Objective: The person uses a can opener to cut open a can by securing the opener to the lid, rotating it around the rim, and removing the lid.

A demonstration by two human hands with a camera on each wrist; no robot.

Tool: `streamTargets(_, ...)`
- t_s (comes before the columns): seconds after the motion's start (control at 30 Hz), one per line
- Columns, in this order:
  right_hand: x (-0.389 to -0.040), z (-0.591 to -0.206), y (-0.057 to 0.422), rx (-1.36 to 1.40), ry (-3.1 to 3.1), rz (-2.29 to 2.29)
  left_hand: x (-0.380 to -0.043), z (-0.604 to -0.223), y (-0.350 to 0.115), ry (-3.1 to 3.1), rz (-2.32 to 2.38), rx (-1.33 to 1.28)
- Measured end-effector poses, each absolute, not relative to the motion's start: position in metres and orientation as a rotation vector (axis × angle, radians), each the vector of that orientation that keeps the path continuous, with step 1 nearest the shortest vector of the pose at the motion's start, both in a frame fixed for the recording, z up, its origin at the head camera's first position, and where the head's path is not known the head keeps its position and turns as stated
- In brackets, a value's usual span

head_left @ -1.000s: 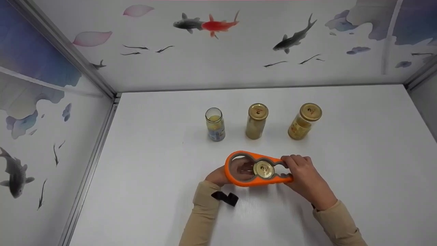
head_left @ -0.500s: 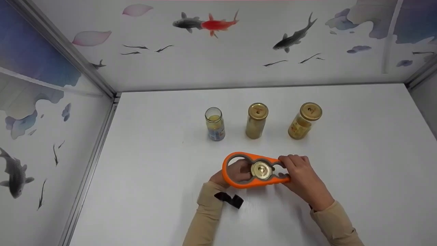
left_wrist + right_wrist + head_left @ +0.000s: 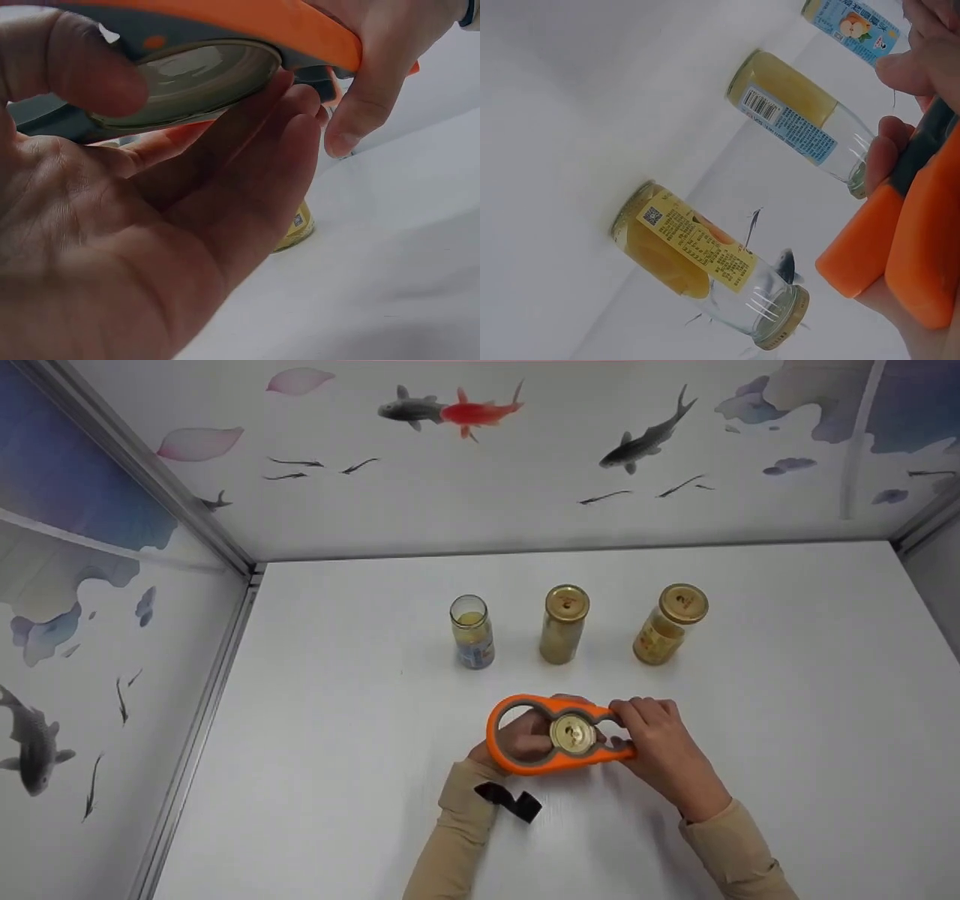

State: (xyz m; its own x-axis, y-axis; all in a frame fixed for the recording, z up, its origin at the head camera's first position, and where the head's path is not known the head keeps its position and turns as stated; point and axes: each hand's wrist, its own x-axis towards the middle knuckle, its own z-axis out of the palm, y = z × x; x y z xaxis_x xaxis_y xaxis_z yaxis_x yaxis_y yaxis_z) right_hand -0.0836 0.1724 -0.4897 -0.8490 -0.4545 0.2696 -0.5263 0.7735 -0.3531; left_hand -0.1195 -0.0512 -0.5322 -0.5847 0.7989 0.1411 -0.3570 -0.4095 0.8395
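Shifted slightly leftward since earlier, the gold lid (image 3: 573, 734) sits detached in the orange opener (image 3: 566, 706), pinched by the left hand (image 3: 526, 735) beneath; the right hand (image 3: 661, 748) grips the opener. Beyond both stand one uncapped jar (image 3: 474, 643) and two still-lidded jars (image 3: 561, 639) (image 3: 660, 640).

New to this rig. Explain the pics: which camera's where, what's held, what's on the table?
No robot here: a person's two bare hands. One camera is worn on the head, looking down at the table; one on each wrist shows that hand's work close up. The right hand grips an orange opener at its handle end. A gold lid sits in the opener's middle hole. The left hand is underneath, fingers at the lid; I can't tell whether they grip it. Three glass jars stand on the table: an uncapped jar on the left, then a middle jar and a right jar, both capped.
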Motion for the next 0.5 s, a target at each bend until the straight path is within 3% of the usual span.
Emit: streamTargets(0.5,-0.086,-0.489,0.175,0.815,-2.716,0.67,-0.113,-0.511,-0.044,0.89,2.099,0.564)
